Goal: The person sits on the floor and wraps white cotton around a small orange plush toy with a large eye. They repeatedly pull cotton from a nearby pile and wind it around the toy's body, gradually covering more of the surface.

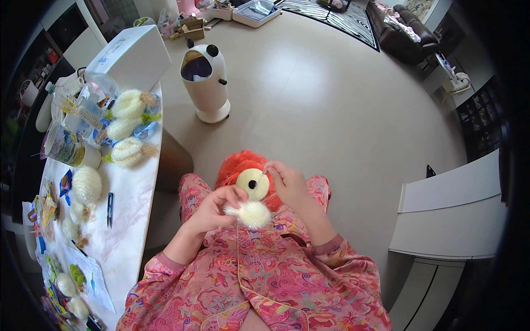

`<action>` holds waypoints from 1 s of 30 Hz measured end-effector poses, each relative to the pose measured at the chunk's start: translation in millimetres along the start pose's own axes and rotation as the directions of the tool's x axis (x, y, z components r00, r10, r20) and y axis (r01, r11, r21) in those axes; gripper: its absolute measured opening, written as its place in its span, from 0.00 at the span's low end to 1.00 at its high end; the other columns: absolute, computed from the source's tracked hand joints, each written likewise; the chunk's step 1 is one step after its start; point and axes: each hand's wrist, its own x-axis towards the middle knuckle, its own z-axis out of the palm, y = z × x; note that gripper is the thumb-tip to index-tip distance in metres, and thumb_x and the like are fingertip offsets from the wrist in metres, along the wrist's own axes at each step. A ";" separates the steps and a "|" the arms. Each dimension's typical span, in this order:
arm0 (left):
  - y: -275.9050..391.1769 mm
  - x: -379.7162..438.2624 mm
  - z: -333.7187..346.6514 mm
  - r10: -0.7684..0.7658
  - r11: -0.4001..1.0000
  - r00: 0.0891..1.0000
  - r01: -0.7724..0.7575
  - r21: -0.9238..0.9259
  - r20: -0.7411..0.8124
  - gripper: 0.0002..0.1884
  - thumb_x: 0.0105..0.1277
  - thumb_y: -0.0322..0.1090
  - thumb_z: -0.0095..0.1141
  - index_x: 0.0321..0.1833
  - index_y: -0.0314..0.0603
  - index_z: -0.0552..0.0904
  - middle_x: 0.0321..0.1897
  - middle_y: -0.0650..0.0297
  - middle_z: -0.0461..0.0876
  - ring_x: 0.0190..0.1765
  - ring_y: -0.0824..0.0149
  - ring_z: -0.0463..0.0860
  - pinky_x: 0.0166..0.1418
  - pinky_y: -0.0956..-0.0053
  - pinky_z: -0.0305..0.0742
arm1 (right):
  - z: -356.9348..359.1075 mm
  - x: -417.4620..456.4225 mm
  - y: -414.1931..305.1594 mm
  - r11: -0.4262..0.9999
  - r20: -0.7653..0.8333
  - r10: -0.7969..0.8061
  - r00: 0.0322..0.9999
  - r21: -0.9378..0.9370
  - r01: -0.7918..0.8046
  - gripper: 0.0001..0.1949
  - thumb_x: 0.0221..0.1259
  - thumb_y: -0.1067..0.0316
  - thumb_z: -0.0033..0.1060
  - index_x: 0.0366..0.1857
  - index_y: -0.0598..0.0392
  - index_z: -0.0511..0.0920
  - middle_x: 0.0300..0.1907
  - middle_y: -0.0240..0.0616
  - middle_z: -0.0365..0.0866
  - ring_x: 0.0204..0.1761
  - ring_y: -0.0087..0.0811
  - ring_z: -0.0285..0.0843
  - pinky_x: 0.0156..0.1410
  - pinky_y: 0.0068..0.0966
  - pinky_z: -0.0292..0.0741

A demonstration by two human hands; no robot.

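My left hand (217, 209) holds a fluffy cream yarn piece (253, 215) over my lap, gripping its narrow end. Just beyond it, a cone of cream yarn (244, 176) with a dark round core sits in a crumpled red plastic bag (232, 163) between my knees. At the cone's right edge, my right hand (287, 182) has thumb and fingertips pinched together. A thin pale yarn strand (261, 178) seems to run from those fingertips across the cone; it is too fine to follow further.
On the marble-topped table (128, 207) at left lie thread snips (109, 210), several fluffy cream yarn pieces (126, 151), a patterned mug (66, 145), a paper sheet (93, 273) and a white box (128, 58). A white panda-shaped bin (207, 91) stands beyond. White cabinets (447, 219) stand at right.
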 end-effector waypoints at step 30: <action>2.3 6.6 12.3 0.080 0.977 0.997 -0.080 0.199 0.006 0.12 0.51 0.14 0.58 0.34 0.40 0.76 0.50 0.56 0.77 0.53 0.64 0.78 0.58 0.70 0.73 | -2.2 -1.2 13.9 0.982 0.054 0.018 0.998 -0.187 -0.008 0.08 0.64 0.71 0.50 0.42 0.51 0.80 0.34 0.47 0.83 0.39 0.48 0.83 0.42 0.39 0.78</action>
